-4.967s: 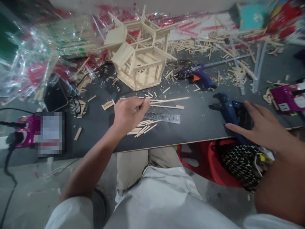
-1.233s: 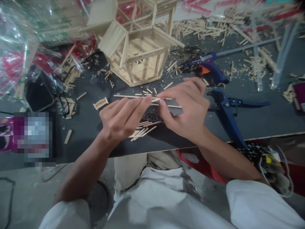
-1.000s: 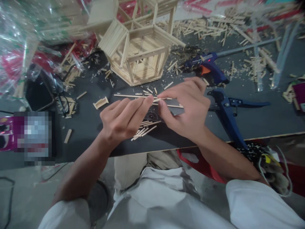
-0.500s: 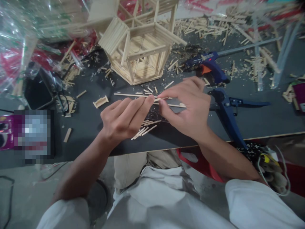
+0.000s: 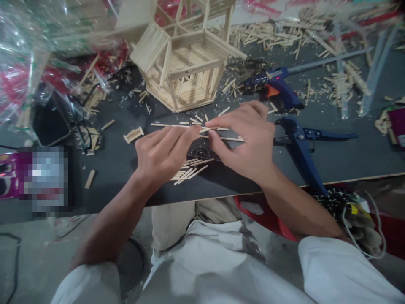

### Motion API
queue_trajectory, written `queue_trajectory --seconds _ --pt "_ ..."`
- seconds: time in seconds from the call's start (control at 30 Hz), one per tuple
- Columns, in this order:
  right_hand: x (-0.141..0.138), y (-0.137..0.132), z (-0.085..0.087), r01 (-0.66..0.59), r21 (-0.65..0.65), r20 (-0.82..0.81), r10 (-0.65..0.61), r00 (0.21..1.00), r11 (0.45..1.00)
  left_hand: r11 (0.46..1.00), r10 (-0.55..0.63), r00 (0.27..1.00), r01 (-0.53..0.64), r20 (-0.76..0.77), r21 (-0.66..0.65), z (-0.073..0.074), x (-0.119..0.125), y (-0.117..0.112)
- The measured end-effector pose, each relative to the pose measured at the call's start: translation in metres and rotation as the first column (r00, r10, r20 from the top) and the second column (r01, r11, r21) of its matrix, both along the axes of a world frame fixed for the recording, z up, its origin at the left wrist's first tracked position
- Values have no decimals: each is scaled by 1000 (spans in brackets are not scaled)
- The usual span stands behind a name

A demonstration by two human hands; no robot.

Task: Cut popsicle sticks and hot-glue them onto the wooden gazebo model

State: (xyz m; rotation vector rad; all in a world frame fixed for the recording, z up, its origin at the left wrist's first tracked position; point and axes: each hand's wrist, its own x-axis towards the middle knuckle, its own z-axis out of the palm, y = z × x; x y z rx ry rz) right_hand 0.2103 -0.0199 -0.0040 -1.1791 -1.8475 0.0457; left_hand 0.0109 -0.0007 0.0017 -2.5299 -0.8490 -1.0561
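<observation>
My left hand [image 5: 160,154] and my right hand [image 5: 245,143] meet above the dark worktop [image 5: 348,158], fingertips almost touching. Both pinch a thin short wooden stick [image 5: 206,129] between thumb and forefinger. Under the hands lie a clear ruler with a protractor [image 5: 202,152] and a small pile of cut sticks [image 5: 189,169]. Long thin sticks [image 5: 167,125] lie just beyond the fingers. A hexagonal stick-built house model [image 5: 186,63] stands farther back.
A blue glue gun [image 5: 275,86] and blue cutting pliers [image 5: 303,143] lie right of my hands. Stick offcuts [image 5: 316,46] litter the back right. Crumpled plastic wrap [image 5: 28,63] fills the left; a purple box [image 5: 9,177] sits at the left edge. A red stool [image 5: 268,219] is below.
Five seconds ago my right hand lay open on the blue pliers; it has come over and pinched the stick with the left. In the last second both hands barely shifted.
</observation>
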Motion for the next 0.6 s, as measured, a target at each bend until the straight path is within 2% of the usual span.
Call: queue_trajectory --seconds 0.1,0.17,0.37,0.6 --pt "0 -3 3 57 -116 100 -45 994 992 1000 14 1000 -14 -2 -3 -2 -1 0" --pt "-1 -5 3 75 -148 118 -57 991 986 1000 23 1000 -23 -18 -17 -4 -2 0" --pt "-1 -2 -1 32 -56 63 -28 998 998 999 26 998 -28 -63 -22 -6 -4 -3" --pt "1 -4 -3 33 -96 94 -24 995 995 999 -3 998 0 -64 -54 -5 -1 -4"
